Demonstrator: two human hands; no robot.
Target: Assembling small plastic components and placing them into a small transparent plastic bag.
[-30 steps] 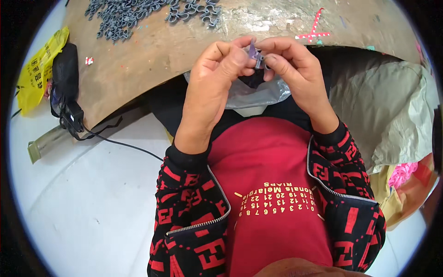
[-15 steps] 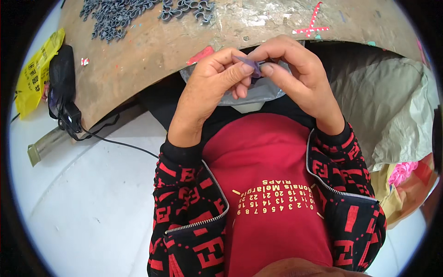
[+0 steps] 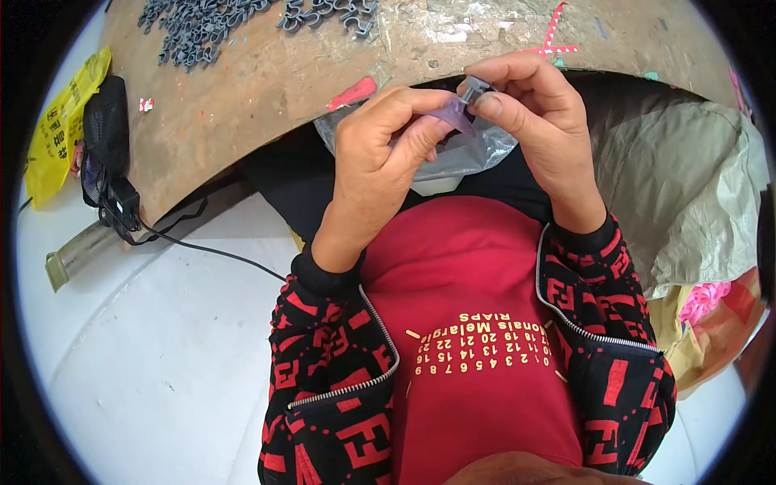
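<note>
Beside a red scrap [image 3: 353,94], left grip [image 3: 378,136] pinches purple piece [image 3: 460,118], right grip [image 3: 548,113] gray clip [image 3: 475,86].

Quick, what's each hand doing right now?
Left hand: closed, pinching a thin purple piece between thumb and fingers.
Right hand: closed, pinching a small gray clip.

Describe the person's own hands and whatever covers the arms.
The left hand and right hand are both bare and ungloved. Long black fabric sleeves, patterned with bold red blocks and dots, end in plain black fabric cuffs.
</note>
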